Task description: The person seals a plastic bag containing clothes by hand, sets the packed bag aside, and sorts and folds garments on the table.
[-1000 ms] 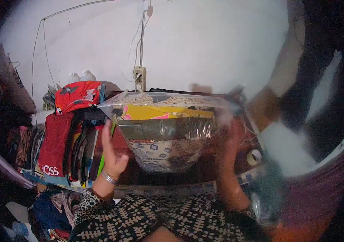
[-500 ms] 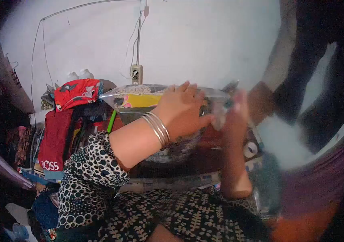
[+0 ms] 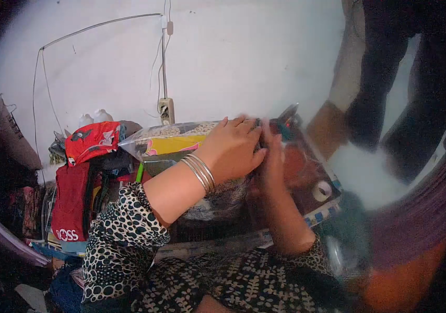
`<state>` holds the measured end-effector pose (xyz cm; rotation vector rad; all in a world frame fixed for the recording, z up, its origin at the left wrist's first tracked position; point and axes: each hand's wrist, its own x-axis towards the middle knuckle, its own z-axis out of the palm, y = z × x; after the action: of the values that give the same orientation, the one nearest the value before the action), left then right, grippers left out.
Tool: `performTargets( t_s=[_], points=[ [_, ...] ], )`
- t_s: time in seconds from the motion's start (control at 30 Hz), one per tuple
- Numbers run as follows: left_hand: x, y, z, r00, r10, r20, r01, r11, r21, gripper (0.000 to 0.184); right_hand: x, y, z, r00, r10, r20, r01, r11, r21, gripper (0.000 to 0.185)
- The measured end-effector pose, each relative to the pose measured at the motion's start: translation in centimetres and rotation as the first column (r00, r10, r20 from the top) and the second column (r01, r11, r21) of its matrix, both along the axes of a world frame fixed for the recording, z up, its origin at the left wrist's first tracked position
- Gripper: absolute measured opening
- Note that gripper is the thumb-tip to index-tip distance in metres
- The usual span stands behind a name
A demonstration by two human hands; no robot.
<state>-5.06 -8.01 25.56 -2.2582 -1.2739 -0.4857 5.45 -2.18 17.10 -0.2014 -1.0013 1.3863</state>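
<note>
My left hand (image 3: 235, 147), with several silver bangles (image 3: 198, 173) on the wrist, lies flat on a clear plastic bag (image 3: 135, 141). Its fingers are stretched out. Through the plastic show folded fabrics, among them a yellow piece with pink (image 3: 178, 145). My right hand (image 3: 271, 164) is edge-on against the fingertips and thumb of the left, at the right part of the bag. It is slightly blurred, its fingers look straight, and I see nothing held in it. The far fingertips of both hands are partly hidden.
A white roll of tape (image 3: 321, 191) lies on the dark red surface (image 3: 306, 177) at right. Stacked clothes stand at left, with a red printed garment (image 3: 92, 143) above a dark red BOSS garment (image 3: 70, 203). A power socket (image 3: 166, 110) hangs on the wall.
My right hand has moved left and slightly down, from right of the bag to beside my left hand. My left hand stays on the bag. The view has shifted a little.
</note>
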Motion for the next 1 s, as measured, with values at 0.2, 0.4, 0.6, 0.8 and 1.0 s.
performTargets(
  t_s=[0.2,0.4,0.6,0.8,1.0],
  points=[
    [-0.8,-0.5,1.7,0.957,-0.195,0.214,0.229,0.963,-0.143,0.035,0.3,2.6,-1.4,0.985,-0.016,0.170,-0.032,0.961,0.276,0.068],
    [-1.2,-1.9,3.9,0.972,-0.051,0.231,0.049,0.999,0.013,0.031,0.7,2.7,-0.2,0.849,-0.335,0.409,0.131,0.883,0.450,0.068],
    [-2.1,-1.1,3.1,0.999,-0.023,0.037,0.025,0.997,-0.075,0.044,1.1,4.4,-0.2,0.903,-0.234,0.360,0.005,0.845,0.535,0.061],
    [-1.8,-2.6,2.1,0.989,0.129,-0.066,-0.132,0.990,-0.045,0.046,3.2,3.2,0.9,0.667,-0.626,0.403,0.028,0.561,0.827,0.071],
    [-0.5,-3.7,2.4,0.966,0.255,-0.044,-0.257,0.966,-0.041,0.050,9.0,3.2,1.3,0.648,-0.684,0.334,-0.078,0.377,0.923,0.072]
  ],
)
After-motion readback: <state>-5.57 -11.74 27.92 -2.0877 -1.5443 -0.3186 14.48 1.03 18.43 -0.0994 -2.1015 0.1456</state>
